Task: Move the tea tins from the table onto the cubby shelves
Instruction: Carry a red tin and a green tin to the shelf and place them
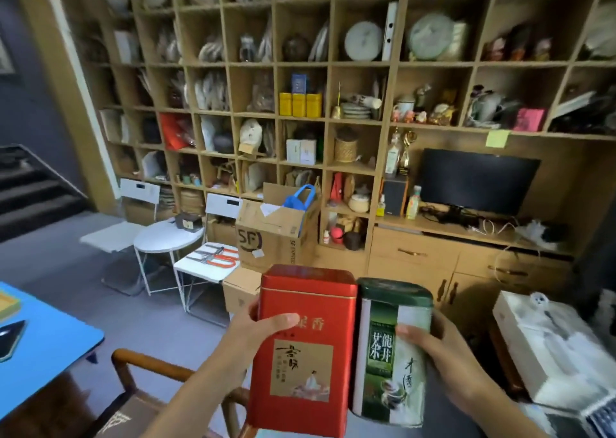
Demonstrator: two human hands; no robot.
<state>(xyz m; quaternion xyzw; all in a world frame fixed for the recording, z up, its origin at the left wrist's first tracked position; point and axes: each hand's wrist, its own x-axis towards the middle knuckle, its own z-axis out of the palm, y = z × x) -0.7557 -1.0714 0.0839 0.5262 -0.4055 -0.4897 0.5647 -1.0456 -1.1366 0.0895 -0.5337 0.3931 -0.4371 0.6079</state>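
Head view took in two tea tins held up side by side, low in the middle of the room and well short of the shelves. The red tin [301, 347] stood upright in the person's left hand [253, 329], thumb curled across its front face and the fingers wrapped behind its left edge. Pressed against its right side was the green tin [390, 351], gripped by the right hand [433, 344], thumb on the front label and fingers curled round the far side. Both lids were on.

Beyond the tins rose the cubby shelves [300, 117], a wall of wooden squares crowded with wrapped tea cakes, jars and boxes; one cubby held three yellow tins [300, 104] in a row. A dark monitor [476, 179] sat in a wide bay on the right above some drawers. On the floor before the shelves stood a cardboard box [270, 234] with a blue bag poking out, and beside it a white chair [206, 264] with red-handled pliers lying on its seat. A small round white table [166, 237] was just left of that. The blue table [43, 354] showed at the left edge, and a wooden chair back [146, 367] curved below the left forearm.
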